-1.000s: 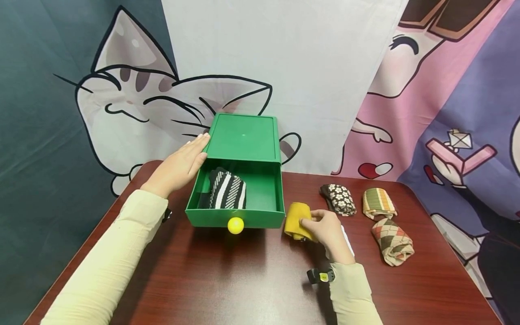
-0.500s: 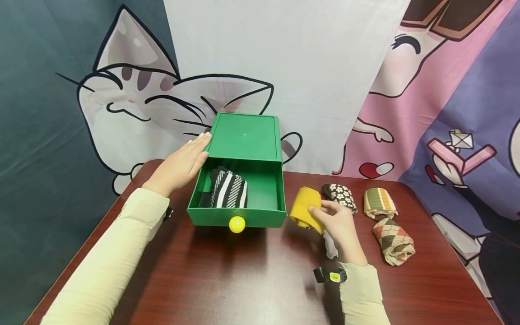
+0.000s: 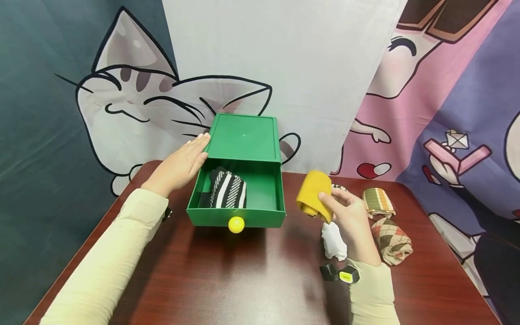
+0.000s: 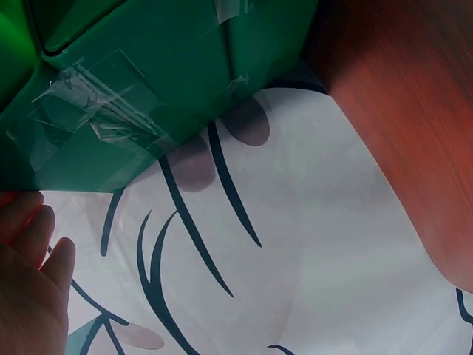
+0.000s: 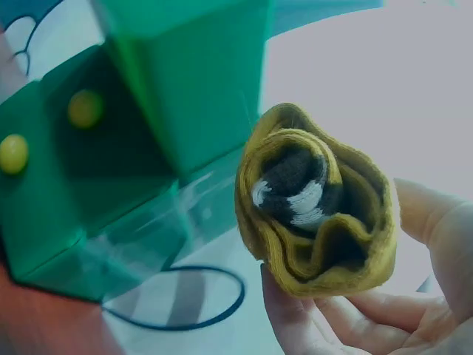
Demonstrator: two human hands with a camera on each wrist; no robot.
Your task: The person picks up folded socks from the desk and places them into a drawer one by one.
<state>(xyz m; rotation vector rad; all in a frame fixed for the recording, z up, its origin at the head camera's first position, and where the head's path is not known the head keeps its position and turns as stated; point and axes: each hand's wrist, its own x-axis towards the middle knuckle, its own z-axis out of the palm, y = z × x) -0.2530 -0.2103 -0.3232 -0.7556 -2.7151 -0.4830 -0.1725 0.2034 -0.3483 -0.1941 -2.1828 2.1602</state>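
My right hand [image 3: 351,212] is pinching the yellow sock roll [image 3: 313,197] just right of the open drawer [image 3: 235,198]; left hand [image 3: 180,164] rests flat on the box.

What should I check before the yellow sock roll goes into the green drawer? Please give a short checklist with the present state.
1. Right hand has a firm grip on the yellow sock roll: ok, fingers curl round it, roll is off the table.
2. Green drawer is pulled open: ok.
3. Free room beside the striped sock roll: ok, right half is bare.
4. Left hand steadies the green box: ok, it lies flat against its side.
5. Roll stays rolled: ok, no loose end visible.
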